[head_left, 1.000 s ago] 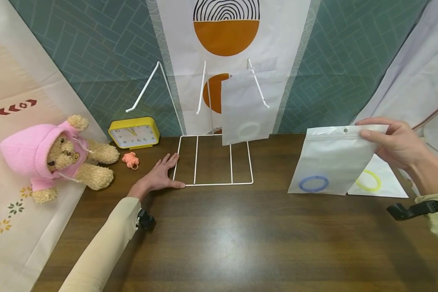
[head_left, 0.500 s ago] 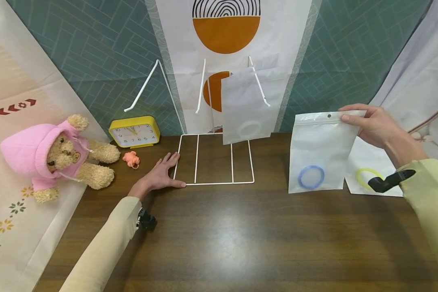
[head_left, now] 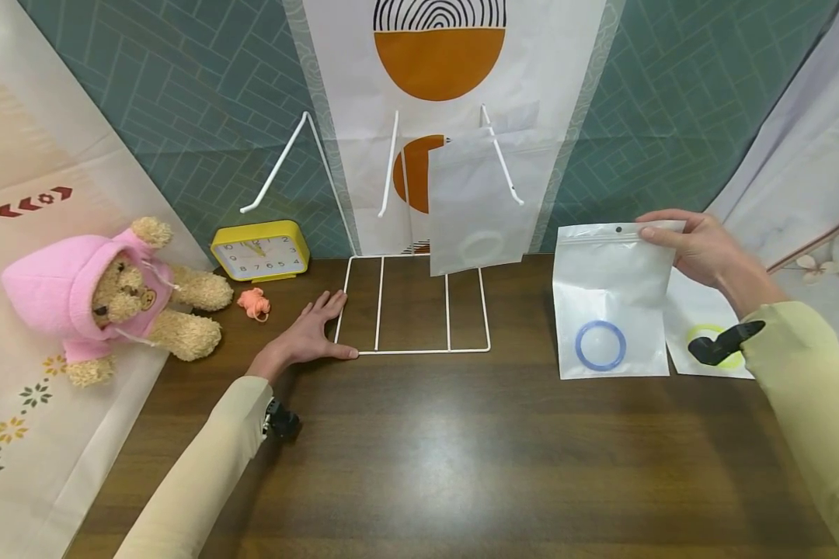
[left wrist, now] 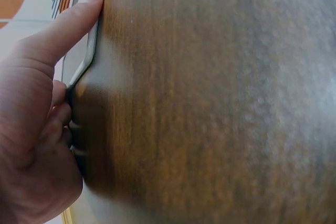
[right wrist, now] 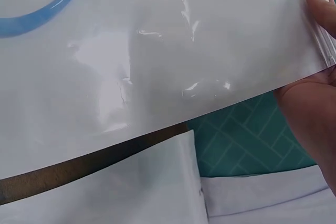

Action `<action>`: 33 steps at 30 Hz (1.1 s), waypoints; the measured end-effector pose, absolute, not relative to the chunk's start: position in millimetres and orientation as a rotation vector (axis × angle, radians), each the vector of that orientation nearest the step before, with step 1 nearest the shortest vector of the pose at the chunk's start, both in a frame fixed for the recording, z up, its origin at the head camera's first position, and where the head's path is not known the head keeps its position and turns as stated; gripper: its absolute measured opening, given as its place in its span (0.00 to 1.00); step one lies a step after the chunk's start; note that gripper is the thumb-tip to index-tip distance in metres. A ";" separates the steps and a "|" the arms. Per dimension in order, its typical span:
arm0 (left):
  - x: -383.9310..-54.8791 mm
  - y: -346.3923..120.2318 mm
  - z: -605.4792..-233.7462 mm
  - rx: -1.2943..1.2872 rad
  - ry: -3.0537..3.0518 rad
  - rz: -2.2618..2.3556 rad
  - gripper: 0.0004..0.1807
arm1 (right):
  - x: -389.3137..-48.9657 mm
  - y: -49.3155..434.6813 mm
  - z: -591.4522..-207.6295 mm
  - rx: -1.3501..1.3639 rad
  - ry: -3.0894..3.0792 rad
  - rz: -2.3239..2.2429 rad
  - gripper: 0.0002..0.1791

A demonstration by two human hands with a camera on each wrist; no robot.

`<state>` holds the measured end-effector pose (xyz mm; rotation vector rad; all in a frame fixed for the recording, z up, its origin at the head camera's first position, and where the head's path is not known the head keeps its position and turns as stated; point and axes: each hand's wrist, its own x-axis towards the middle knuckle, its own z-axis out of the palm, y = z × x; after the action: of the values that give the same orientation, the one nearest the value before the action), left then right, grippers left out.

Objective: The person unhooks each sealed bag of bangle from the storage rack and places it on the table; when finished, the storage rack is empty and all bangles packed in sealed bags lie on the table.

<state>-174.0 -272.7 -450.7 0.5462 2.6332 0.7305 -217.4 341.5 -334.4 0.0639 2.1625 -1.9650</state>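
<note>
My right hand [head_left: 692, 244] pinches the top right corner of a white zip pouch [head_left: 611, 287] between thumb and fingers. A blue ring [head_left: 600, 345] shows through its lower half, and a hang hole sits at its top edge. Behind it lies a second pouch [head_left: 681, 310] with a yellow ring, partly covered by my right wrist strap. My left hand [head_left: 311, 332] lies spread at the left front corner of a white wire display rack [head_left: 419, 352], thumb on the front bar in the left wrist view. Another pouch [head_left: 471, 210] hangs from the rack's right hook [head_left: 503, 159].
Two more hooks, a left one [head_left: 273, 172] and a middle one [head_left: 388, 163], jut toward me with nothing on them. Left of the rack are a yellow clock [head_left: 260, 250], a small coral-coloured item [head_left: 254, 303] and a teddy bear [head_left: 119, 295] in a pink hoodie.
My right hand has moved left with the blue-ring pouch, which rose and then dipped slightly and now faces me more squarely. My left hand stays at the rack's corner.
</note>
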 end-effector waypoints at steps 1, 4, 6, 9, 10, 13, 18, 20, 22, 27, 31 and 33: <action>-174.0 -272.9 -450.6 0.545 2.634 0.730 0.65 | -218.8 340.9 -335.9 0.066 2.186 -1.941 0.12; -173.7 -273.5 -450.2 0.544 2.632 0.733 0.64 | -223.0 339.2 -340.5 0.078 2.249 -1.867 0.11; -173.5 -273.6 -450.0 0.543 2.630 0.737 0.64 | -225.1 338.6 -343.4 0.101 2.285 -1.822 0.10; -173.5 -273.4 -450.2 0.549 2.626 0.746 0.64 | -226.9 338.6 -348.6 0.135 2.298 -1.798 0.09; -173.5 -273.2 -450.3 0.551 2.625 0.748 0.64 | -227.2 338.9 -350.6 0.143 2.303 -1.785 0.09; -173.5 -272.2 -450.5 0.556 2.624 0.754 0.64 | -227.9 338.9 -356.9 0.162 2.314 -1.754 0.10; -173.4 -270.5 -450.5 0.554 2.625 0.756 0.64 | -232.1 339.1 -366.8 0.192 2.349 -1.674 0.14; -173.5 -270.1 -450.5 0.551 2.625 0.757 0.64 | -233.8 339.2 -370.2 0.188 2.370 -1.643 0.14; -173.5 -270.0 -450.4 0.547 2.624 0.758 0.64 | -235.4 339.3 -373.5 0.175 2.385 -1.623 0.12; -173.5 -270.6 -450.4 0.540 2.626 0.758 0.64 | -239.0 338.8 -379.5 0.158 2.401 -1.602 0.09; -173.6 -272.2 -450.8 0.535 2.629 0.762 0.64 | -242.8 337.1 -384.1 0.180 2.426 -1.595 0.09; -173.5 -272.9 -451.0 0.532 2.628 0.763 0.64 | -244.8 336.7 -386.2 0.188 2.428 -1.606 0.10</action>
<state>-173.5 -272.9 -451.0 0.5321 2.6281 0.7634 -244.8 336.7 -386.2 0.1877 2.4279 -1.6062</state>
